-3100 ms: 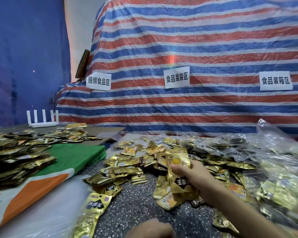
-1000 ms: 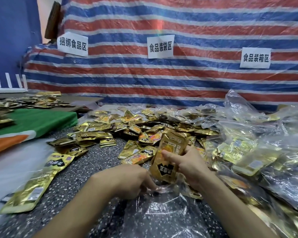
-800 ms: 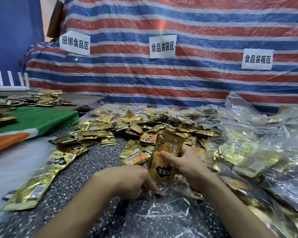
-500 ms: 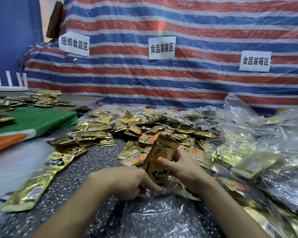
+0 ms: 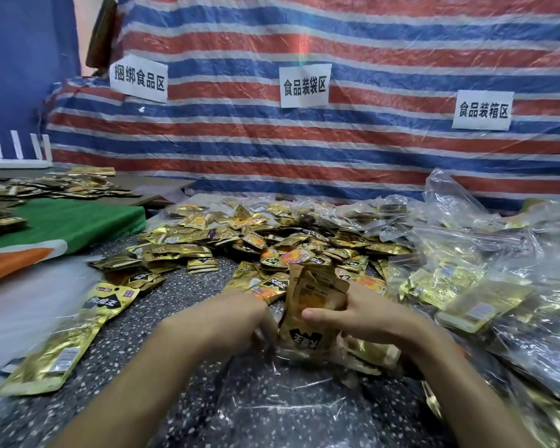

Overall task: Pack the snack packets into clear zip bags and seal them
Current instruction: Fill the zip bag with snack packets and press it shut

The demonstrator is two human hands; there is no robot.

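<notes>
My right hand (image 5: 356,315) grips a stack of gold snack packets (image 5: 307,328), thumb across the front, with their lower end at the mouth of a clear zip bag (image 5: 278,402) lying on the speckled table (image 5: 175,367). My left hand (image 5: 236,321) pinches the bag's opening edge just left of the packets. A large heap of loose gold packets (image 5: 272,244) lies beyond both hands.
Filled clear bags (image 5: 485,286) pile up at the right. A long gold packet (image 5: 62,347) lies at the left near a white sheet. A green and orange cloth (image 5: 62,227) with more packets sits far left. The striped tarp (image 5: 337,150) with paper signs stands behind.
The right hand has brought the packet stack from the heap down into the bag's mouth. The left hand came up and took hold of the bag's opening.
</notes>
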